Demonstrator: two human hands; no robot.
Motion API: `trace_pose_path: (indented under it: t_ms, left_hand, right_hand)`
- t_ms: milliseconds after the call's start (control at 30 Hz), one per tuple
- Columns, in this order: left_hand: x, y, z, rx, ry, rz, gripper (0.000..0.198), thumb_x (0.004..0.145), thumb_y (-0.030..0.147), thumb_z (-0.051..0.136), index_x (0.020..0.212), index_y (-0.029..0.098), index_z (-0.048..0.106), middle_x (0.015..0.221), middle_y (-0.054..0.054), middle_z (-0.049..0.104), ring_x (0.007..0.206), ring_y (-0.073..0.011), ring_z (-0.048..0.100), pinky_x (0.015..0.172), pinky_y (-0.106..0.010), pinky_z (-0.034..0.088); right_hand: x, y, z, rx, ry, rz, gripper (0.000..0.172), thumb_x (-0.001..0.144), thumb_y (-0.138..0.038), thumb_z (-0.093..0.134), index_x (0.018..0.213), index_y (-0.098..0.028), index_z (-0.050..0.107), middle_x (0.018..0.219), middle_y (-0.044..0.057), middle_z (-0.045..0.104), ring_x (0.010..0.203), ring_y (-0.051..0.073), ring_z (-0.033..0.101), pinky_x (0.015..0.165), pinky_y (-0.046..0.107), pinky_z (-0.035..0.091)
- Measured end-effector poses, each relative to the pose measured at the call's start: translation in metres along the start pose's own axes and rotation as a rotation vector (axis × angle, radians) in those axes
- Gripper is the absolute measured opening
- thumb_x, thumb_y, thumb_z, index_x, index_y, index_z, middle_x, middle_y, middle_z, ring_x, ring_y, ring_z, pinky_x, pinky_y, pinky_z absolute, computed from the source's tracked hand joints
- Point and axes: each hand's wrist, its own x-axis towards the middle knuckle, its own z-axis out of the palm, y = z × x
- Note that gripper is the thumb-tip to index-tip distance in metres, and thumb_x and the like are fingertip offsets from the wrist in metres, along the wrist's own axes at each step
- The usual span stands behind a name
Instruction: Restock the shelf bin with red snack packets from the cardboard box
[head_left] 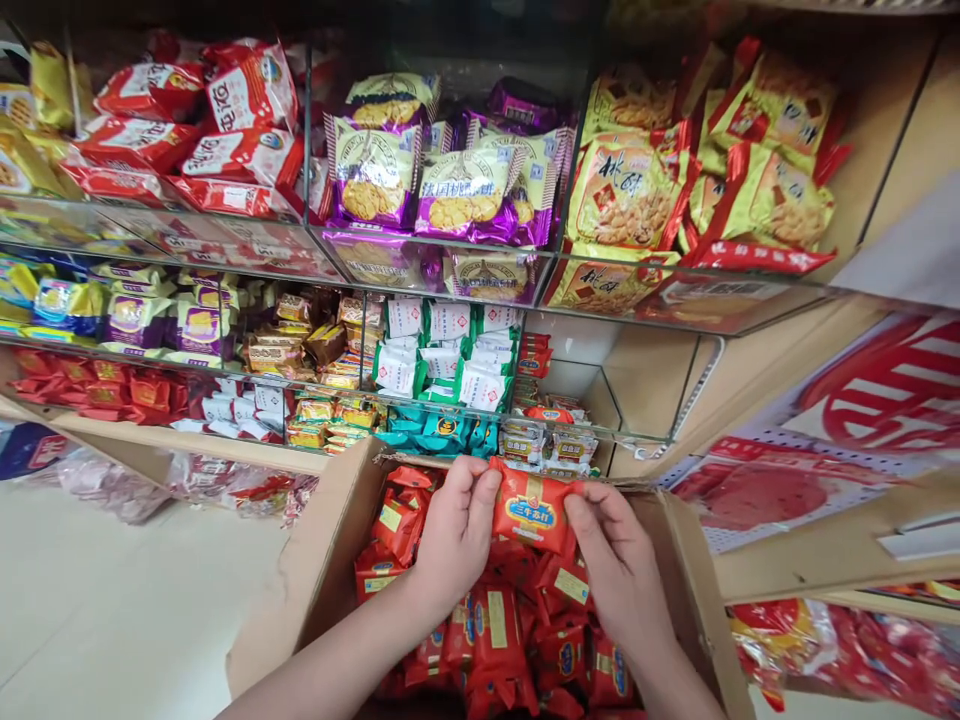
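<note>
Between my two hands is a red snack packet (531, 512) with a blue and gold label facing me. My left hand (459, 520) pinches its left end between thumb and fingers. The right end is gripped by my right hand (616, 552) in the same way. Below the packet stands an open cardboard box (322, 580), its flaps spread apart. Inside the box lie several red packets (496, 630) of the same kind, heaped loosely; my forearms cover some of them.
Ahead rise glass-fronted shelves with red-and-white packets (247, 90), purple packets (465, 190) and yellow packets (626, 190). Lower compartments hold green-and-white packets (450, 350) and a few red ones (534, 352). Bagged goods (847, 650) lie at the right; pale floor (135, 600) shows at the left.
</note>
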Motion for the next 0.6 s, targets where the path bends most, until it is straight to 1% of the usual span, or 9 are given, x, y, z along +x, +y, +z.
trace_pose_path:
  t_ms: [67,133,233,300,333,400,467,533,600]
  left_hand:
    - [0.005,0.001,-0.003,-0.042,0.001,-0.026,0.019,0.09,0.035,0.036,0.078,0.021,0.042,0.067,0.005,0.041,0.059,-0.0106,0.039,0.056,-0.022,0.037]
    - [0.009,0.003,-0.006,-0.097,-0.03,-0.082,0.018,0.09,0.037,0.035,0.083,0.022,0.043,0.066,0.005,0.042,0.055,-0.01,0.039,0.053,-0.021,0.036]
    - [0.008,0.004,-0.014,-0.161,-0.107,-0.159,0.017,0.09,0.036,0.036,0.099,0.023,0.04,0.06,0.007,0.04,0.049,-0.0092,0.037,0.049,-0.02,0.034]
    - [0.003,0.001,-0.019,-0.142,-0.152,-0.181,0.02,0.088,0.035,0.04,0.105,0.023,0.04,0.058,0.008,0.038,0.049,-0.009,0.036,0.049,-0.019,0.033]
    - [-0.001,-0.002,-0.021,-0.118,-0.172,-0.191,0.021,0.088,0.034,0.042,0.106,0.023,0.041,0.058,0.009,0.037,0.05,-0.0089,0.036,0.049,-0.019,0.033]
    - [-0.012,-0.01,-0.025,-0.08,-0.223,-0.225,0.023,0.087,0.034,0.043,0.107,0.023,0.042,0.057,0.009,0.036,0.05,-0.0091,0.036,0.049,-0.019,0.033]
    - [-0.025,-0.018,-0.027,-0.054,-0.249,-0.256,0.026,0.085,0.036,0.045,0.107,0.021,0.043,0.055,0.009,0.036,0.049,-0.0095,0.037,0.048,-0.02,0.033]
    - [-0.036,-0.026,-0.029,-0.039,-0.225,-0.289,0.03,0.084,0.04,0.046,0.107,0.021,0.045,0.055,0.008,0.036,0.049,-0.0098,0.037,0.047,-0.02,0.033]
    - [-0.045,-0.032,-0.03,-0.033,-0.186,-0.325,0.034,0.082,0.045,0.047,0.107,0.021,0.046,0.054,0.008,0.036,0.048,-0.01,0.037,0.047,-0.021,0.033]
  right_hand:
    - [0.009,-0.009,-0.008,0.015,-0.154,0.05,0.023,0.078,-0.041,0.056,0.084,-0.019,0.057,0.074,0.001,0.06,0.065,0.014,0.056,0.06,0.025,0.046]
    - [0.025,-0.02,-0.021,-0.048,-0.196,0.064,0.024,0.075,-0.041,0.059,0.08,-0.018,0.057,0.067,-0.001,0.058,0.059,0.012,0.053,0.055,0.024,0.044]
    - [0.072,-0.033,-0.04,-0.195,-0.088,-0.014,0.026,0.072,-0.042,0.062,0.077,-0.018,0.055,0.056,-0.006,0.051,0.046,0.008,0.043,0.045,0.02,0.034]
    - [0.115,-0.034,-0.047,-0.247,0.004,-0.055,0.025,0.07,-0.04,0.063,0.075,-0.017,0.053,0.053,-0.007,0.05,0.044,0.007,0.041,0.043,0.02,0.031]
    - [0.137,-0.032,-0.047,-0.285,0.027,-0.035,0.023,0.07,-0.038,0.063,0.074,-0.017,0.052,0.053,-0.007,0.05,0.044,0.007,0.043,0.044,0.02,0.032]
    - [0.177,-0.021,-0.041,-0.358,0.005,0.038,0.018,0.071,-0.03,0.063,0.069,-0.017,0.05,0.051,-0.007,0.05,0.045,0.008,0.045,0.044,0.019,0.033]
    - [0.208,-0.008,-0.028,-0.378,-0.041,0.1,0.014,0.073,-0.022,0.062,0.069,-0.017,0.051,0.051,-0.007,0.05,0.044,0.008,0.048,0.042,0.018,0.035]
    - [0.229,0.004,-0.014,-0.379,-0.084,0.154,0.008,0.077,-0.018,0.059,0.073,-0.015,0.053,0.055,-0.006,0.053,0.045,0.007,0.051,0.043,0.018,0.039]
    - [0.242,0.013,-0.002,-0.387,-0.12,0.206,0.006,0.082,-0.019,0.056,0.08,-0.013,0.055,0.062,-0.005,0.056,0.049,0.006,0.053,0.047,0.019,0.044]
